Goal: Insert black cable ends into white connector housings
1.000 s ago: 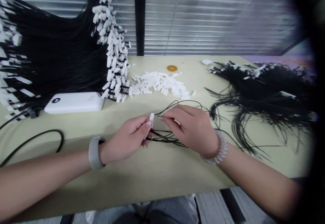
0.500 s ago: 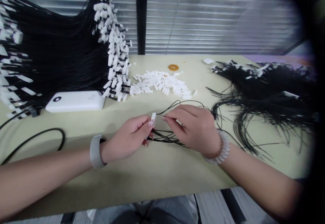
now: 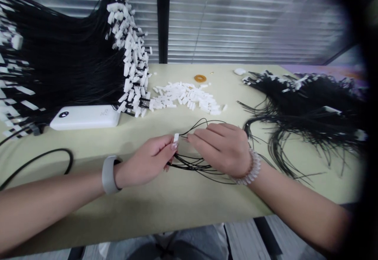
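My left hand (image 3: 147, 159) pinches a small white plastic clip (image 3: 176, 137) between thumb and fingertips at the table's middle. Just right of it, my right hand (image 3: 224, 148) pinches the end of a thin black cord (image 3: 203, 123), its fingertips almost touching the clip. A small bunch of black cords (image 3: 195, 165) lies on the table under both hands and runs beneath the right palm. A grey band sits on the left wrist and a clear coiled band on the right wrist.
A pile of loose white clips (image 3: 186, 96) lies behind the hands. A big mass of black cords with white clips (image 3: 67, 59) fills the back left, beside a white power bank (image 3: 85, 117). More black cords (image 3: 307, 106) spread at right. A black cable (image 3: 44, 161) curves at left.
Both hands stay nearly in place. The right hand's fingertips have drawn slightly closer to the clip, and the cord loop behind them has shifted a little.
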A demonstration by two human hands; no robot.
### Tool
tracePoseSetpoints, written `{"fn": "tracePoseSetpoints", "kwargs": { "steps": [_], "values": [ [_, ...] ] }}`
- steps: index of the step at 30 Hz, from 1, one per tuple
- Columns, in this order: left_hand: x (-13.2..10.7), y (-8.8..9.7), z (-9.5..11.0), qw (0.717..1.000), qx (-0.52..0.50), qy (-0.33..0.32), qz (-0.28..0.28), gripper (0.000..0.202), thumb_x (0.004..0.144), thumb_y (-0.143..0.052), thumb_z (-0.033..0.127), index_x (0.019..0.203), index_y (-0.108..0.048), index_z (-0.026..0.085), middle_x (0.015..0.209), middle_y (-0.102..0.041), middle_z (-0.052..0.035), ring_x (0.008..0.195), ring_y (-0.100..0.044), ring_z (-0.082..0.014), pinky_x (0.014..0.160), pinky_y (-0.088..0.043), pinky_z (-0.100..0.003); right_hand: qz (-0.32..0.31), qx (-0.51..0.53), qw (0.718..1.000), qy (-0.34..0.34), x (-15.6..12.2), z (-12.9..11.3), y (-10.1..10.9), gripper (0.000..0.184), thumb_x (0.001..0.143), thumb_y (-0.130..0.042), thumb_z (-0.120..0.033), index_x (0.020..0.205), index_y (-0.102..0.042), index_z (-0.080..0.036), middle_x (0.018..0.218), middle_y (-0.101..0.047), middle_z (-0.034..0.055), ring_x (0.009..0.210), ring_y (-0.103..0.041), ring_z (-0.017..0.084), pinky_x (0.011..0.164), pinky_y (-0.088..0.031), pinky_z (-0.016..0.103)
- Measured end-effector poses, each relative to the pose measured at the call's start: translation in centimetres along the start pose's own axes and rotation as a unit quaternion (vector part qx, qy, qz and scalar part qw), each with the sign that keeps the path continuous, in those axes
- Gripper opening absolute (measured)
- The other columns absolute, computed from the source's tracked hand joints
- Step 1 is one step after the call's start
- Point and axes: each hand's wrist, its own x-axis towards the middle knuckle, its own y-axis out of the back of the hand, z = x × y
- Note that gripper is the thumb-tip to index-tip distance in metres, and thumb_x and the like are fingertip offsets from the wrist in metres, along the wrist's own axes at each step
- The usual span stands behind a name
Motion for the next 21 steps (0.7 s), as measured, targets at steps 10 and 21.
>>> {"fn": "tracePoseSetpoints", "kwargs": {
  "steps": [10,21],
  "values": [
    [-0.04,0.53,0.22,0.999,0.012,-0.023,-0.038,0.029,0.090,-0.031,0.038,0.073,-0.043,0.017,0.064,-0.040,0.0028,0.058,-0.041,-0.0096,0.053,-0.039,-0.022,0.032,-0.008,0.997,0.069,0.47,0.26,0.11,0.004,0.078,-0.056,-0.018,0.075,-0.059,-0.018,0.065,-0.061,-0.0031,0.057,-0.044,0.010,0.048,-0.030,0.026],
    [0.17,0.71,0.06,0.998,0.033,-0.029,-0.042,0.027,0.091,-0.031,0.035,0.073,-0.042,0.018,0.064,-0.040,0.0028,0.058,-0.040,-0.0098,0.054,-0.039,-0.023,0.051,-0.006,0.996,0.074,0.57,0.31,-0.41,0.004,0.080,-0.054,-0.019,0.076,-0.056,-0.018,0.065,-0.060,-0.0045,0.057,-0.045,0.008,0.049,-0.029,0.025]
  ]
}}
